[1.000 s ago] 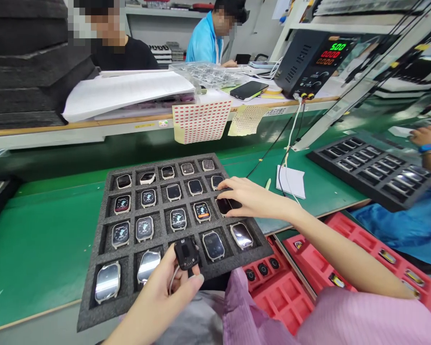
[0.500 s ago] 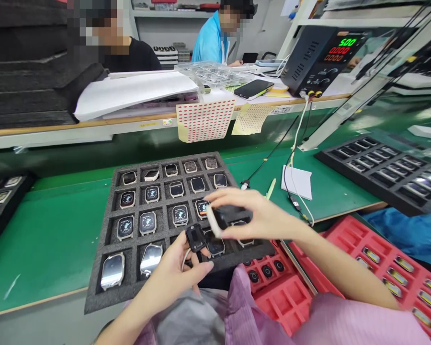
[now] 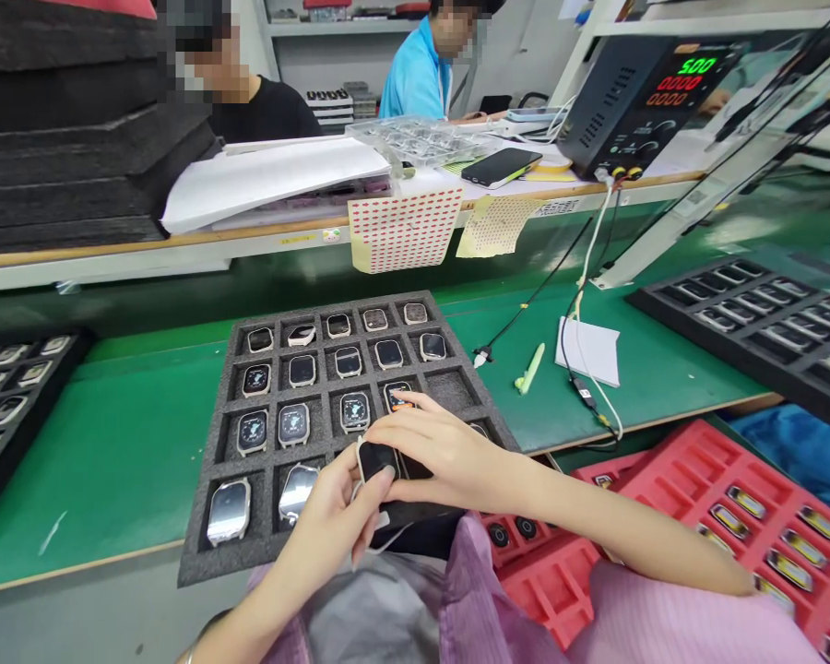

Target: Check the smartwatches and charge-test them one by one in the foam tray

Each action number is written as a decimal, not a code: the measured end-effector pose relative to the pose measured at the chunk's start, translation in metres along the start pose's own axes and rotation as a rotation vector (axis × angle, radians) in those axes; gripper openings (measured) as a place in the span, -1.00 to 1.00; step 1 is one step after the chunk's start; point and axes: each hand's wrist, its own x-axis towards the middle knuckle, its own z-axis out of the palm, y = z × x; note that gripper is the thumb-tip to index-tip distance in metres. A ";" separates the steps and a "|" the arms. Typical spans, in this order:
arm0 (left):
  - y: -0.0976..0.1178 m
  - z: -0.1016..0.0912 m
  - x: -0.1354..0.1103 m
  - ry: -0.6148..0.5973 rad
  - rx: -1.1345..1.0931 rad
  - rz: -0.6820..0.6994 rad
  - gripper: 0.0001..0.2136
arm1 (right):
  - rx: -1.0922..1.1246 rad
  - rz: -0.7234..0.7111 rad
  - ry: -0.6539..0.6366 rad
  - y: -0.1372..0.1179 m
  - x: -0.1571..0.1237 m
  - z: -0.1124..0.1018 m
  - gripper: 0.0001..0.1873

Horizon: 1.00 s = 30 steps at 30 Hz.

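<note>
Above the front of the grey foam tray [image 3: 197, 544], my left hand [image 3: 336, 503] and my right hand [image 3: 449, 452] meet on one smartwatch [image 3: 375, 458] with a dark screen and pale case. The left thumb presses the watch's front edge, with the fingers curled beneath it. My right fingers grip its far and right sides. A white cable [image 3: 391, 538] hangs below the left hand; whatever lies under the watch is hidden. More strapless smartwatches sit in the tray's compartments, some with lit dials, such as the lit watch [image 3: 294, 424].
Another watch tray [image 3: 20, 415] lies left and a black tray [image 3: 767, 314] right. Red trays [image 3: 664, 480] with small parts stand low at right. A green pen [image 3: 529, 369], white paper [image 3: 587, 350] and cables lie on the bench. A power supply [image 3: 636, 111] stands on the shelf. Two people sit beyond.
My right hand has brought the smartwatch down and left to my left hand. The small black device in my left hand is now out of sight. The view has shifted slightly.
</note>
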 end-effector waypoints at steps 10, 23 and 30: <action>0.000 -0.002 -0.006 0.051 0.011 0.042 -0.68 | 0.012 -0.008 0.109 -0.004 -0.006 0.009 -0.55; -0.004 -0.003 -0.006 0.016 0.019 0.111 -0.65 | 0.051 -0.032 0.130 -0.002 -0.007 0.010 -0.52; -0.002 -0.002 -0.005 -0.047 0.004 0.117 -0.64 | 0.052 -0.040 0.057 0.000 -0.009 0.005 -0.49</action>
